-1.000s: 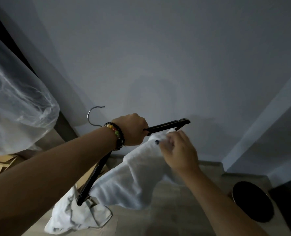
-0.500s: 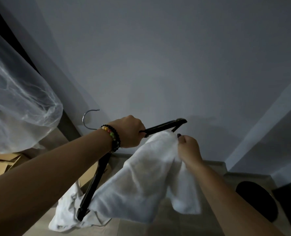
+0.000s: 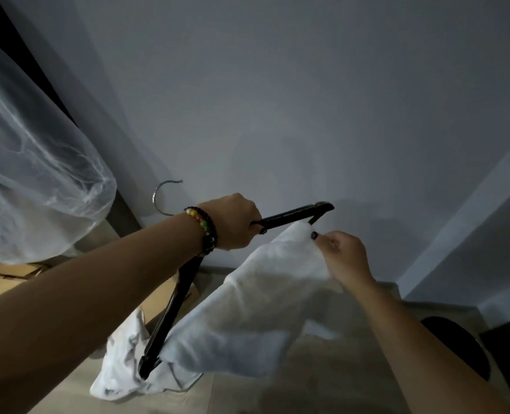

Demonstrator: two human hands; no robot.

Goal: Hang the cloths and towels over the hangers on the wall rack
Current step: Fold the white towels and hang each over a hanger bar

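Observation:
My left hand [image 3: 235, 222] grips a dark wooden hanger [image 3: 292, 215] near its top, its metal hook [image 3: 164, 195] curving up to the left. The hanger is held out in front of the grey wall, its far end pointing right and its other end down by the floor. A white towel [image 3: 247, 312] is draped over the hanger's lower bar. My right hand [image 3: 343, 255] pinches the towel's upper edge just below the hanger's right end. The wall rack is out of view.
More white cloth [image 3: 128, 375] lies crumpled on the floor below. A sheer white curtain [image 3: 32, 180] bulges at the left above cardboard boxes [image 3: 6, 279]. A round black object [image 3: 456, 348] lies on the floor at the right.
My right hand has drawn the towel's edge to the right along the bar, spreading the cloth wider. My left hand and the hanger stay almost where they were.

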